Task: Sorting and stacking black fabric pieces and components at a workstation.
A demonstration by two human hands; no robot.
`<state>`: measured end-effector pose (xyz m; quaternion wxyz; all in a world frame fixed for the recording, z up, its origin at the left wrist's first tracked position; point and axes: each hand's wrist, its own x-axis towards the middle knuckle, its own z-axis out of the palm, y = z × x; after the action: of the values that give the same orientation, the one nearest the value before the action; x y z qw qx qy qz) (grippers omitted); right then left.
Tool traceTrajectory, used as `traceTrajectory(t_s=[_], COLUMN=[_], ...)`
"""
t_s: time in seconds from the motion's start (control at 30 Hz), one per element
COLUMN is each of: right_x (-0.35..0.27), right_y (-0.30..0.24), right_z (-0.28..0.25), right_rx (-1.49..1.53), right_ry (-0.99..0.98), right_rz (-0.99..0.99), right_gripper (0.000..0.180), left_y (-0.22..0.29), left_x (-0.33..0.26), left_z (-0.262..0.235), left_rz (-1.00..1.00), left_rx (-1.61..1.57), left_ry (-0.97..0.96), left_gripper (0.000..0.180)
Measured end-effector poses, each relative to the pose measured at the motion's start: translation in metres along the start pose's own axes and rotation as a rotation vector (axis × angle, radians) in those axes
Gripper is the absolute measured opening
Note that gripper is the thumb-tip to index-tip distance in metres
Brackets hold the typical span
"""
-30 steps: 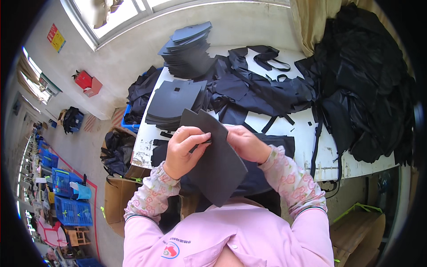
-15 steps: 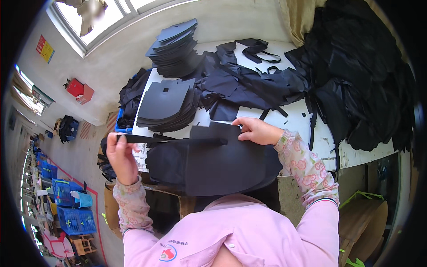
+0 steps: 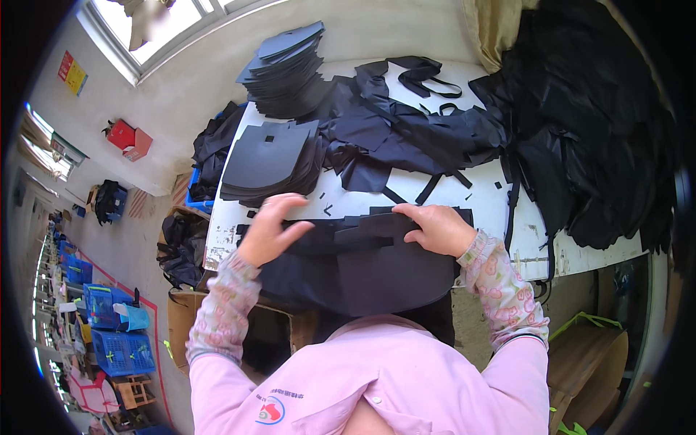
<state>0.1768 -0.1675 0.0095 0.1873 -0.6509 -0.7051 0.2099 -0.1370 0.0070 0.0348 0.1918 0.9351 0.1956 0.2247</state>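
A stiff black panel point(image 3: 395, 279) with a rounded lower edge lies against black fabric point(image 3: 301, 279) at the table's near edge, in front of my body. My right hand point(image 3: 444, 230) grips the panel near its upper edge, thumb on the near face. A dark band point(image 3: 362, 243) runs across the panel's upper part. Just left of it, my left hand point(image 3: 274, 232) hovers over the fabric's upper edge, fingers stretched and thumb apart, holding nothing I can see.
Two stacks of dark panels, a nearer one point(image 3: 264, 163) and a taller one point(image 3: 286, 76), stand on the white table point(image 3: 525, 246). Black fabric pieces point(image 3: 413, 134) and straps lie mid-table. A large black fabric heap point(image 3: 587, 130) covers the right end. Blue crates point(image 3: 123, 351) stand on the floor left.
My left hand has let go of the black strap and moved right, over the fabric. The panel has shifted right, and its upper part now appears folded or tilted. My right hand stays near its edge.
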Motion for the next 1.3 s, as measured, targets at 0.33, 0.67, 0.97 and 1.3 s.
traceTrajectory(t_s=[0.33,0.67,0.97,1.3], right_x=[-0.017,-0.025,-0.018,0.034], right_y=[-0.033,-0.039,-0.033,0.088], right_z=[-0.006,0.004,0.003,-0.015], right_rx=[-0.205,-0.376,-0.358,-0.165], right_ry=[0.208,0.34,0.296,0.232], right_rz=[-0.07,-0.116,0.045,0.206], right_gripper=[0.065,0.056,0.054,0.022], left_y=[0.033,0.038,0.054,0.087], left_x=[0.105,0.095,0.089,-0.024], left_z=[0.094,0.087,0.085,0.124], left_rz=[-0.021,-0.063,0.007,0.394], left_rx=[-0.598,-0.758,-0.424,0.135], left_ry=[-0.933,-0.885,-0.348,-0.693], left_gripper=[0.069,0.076,0.082,0.104])
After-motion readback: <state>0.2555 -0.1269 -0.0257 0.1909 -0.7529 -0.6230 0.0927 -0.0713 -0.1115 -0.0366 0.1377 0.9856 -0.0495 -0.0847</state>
